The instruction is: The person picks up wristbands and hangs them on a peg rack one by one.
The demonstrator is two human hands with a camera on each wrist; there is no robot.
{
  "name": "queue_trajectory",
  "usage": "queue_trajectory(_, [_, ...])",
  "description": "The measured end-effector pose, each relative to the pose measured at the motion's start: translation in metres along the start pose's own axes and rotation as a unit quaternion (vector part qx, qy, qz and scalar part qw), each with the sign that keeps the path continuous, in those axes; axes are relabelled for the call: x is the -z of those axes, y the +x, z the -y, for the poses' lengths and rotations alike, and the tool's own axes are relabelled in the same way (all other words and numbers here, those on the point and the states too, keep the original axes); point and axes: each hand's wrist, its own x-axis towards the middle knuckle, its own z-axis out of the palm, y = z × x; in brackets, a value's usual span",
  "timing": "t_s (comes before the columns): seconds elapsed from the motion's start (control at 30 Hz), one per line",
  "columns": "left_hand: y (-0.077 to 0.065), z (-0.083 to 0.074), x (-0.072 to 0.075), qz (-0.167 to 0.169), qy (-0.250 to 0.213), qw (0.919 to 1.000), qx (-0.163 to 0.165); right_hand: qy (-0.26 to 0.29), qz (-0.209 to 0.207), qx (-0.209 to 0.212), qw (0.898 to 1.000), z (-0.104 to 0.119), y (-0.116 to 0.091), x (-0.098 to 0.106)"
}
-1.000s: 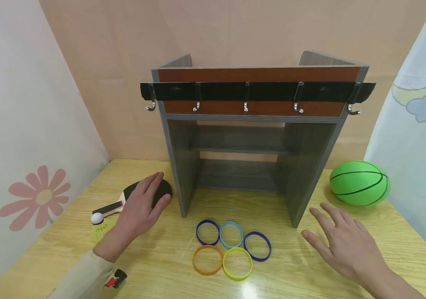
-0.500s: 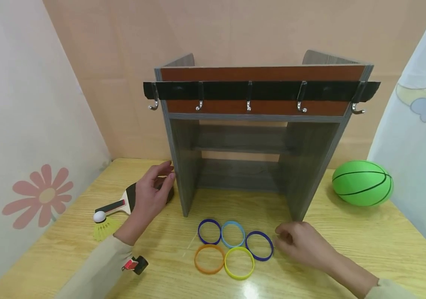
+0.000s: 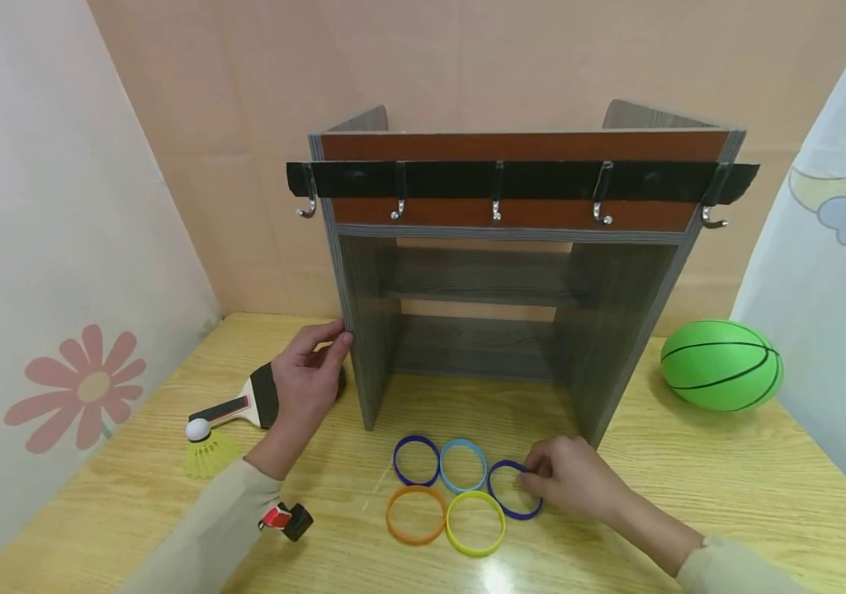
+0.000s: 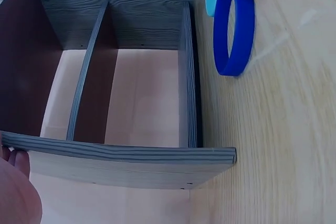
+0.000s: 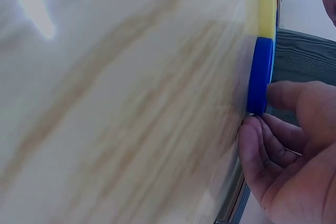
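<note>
My right hand (image 3: 574, 478) is at the rightmost dark blue silicone wristband (image 3: 495, 501), which lies on the table. Its thumb reaches inside the loop and the curled fingers are on the outer side, pinching the blue band (image 5: 258, 74). My left hand (image 3: 309, 367) touches the left side panel (image 3: 363, 363) of a grey wooden rack, fingertips on its outer face and edge. Beside the held band lie a light blue wristband (image 3: 443, 474), another dark blue wristband (image 3: 396, 466), an orange wristband (image 3: 389, 524) and a yellow wristband (image 3: 502, 528).
Across the rack's top front runs a black strip (image 3: 448, 180) with several metal hooks (image 3: 497, 210). A table tennis paddle (image 3: 262, 396), a white ball (image 3: 197, 430) and a yellow shuttlecock (image 3: 209, 455) lie left. A green ball (image 3: 722, 365) sits right of the rack.
My right hand has moved left from beside the rack to the dark blue wristband, its fingers closing. My left hand has moved from over the paddle to the rack's left panel.
</note>
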Motion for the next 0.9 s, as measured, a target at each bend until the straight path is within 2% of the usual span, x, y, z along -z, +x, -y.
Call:
queue_trajectory(0.27, [0.0,0.003,0.0,-0.015,0.01,0.9998,0.01,0.03,-0.012,-0.028,0.999,-0.005,0.0,0.005])
queue_trajectory(0.37, [0.0,0.004,0.0,-0.017,0.007,0.9998,0.011,0.079,-0.004,-0.051,0.996,-0.007,-0.001,0.01])
queue_trajectory(0.43, [0.0,0.003,0.0,-0.017,0.003,0.9998,0.014,0.13,0.005,-0.08,0.988,-0.007,-0.001,0.013])
queue_trajectory(0.5, [0.0,0.002,0.0,-0.016,-0.003,0.9997,0.017,0.193,0.018,-0.115,0.974,-0.008,-0.002,0.017])
queue_trajectory(0.6, [0.0,0.002,0.0,-0.014,-0.008,0.9997,0.019,0.262,0.021,-0.145,0.954,-0.01,-0.003,0.023])
queue_trajectory(0.67, [0.0,0.002,0.0,-0.014,-0.01,0.9996,0.022,0.292,0.021,-0.145,0.945,-0.01,-0.001,0.029])
queue_trajectory(0.9, [0.001,-0.001,0.0,-0.013,-0.018,0.9992,0.034,0.345,-0.001,-0.122,0.931,-0.003,0.009,0.047])
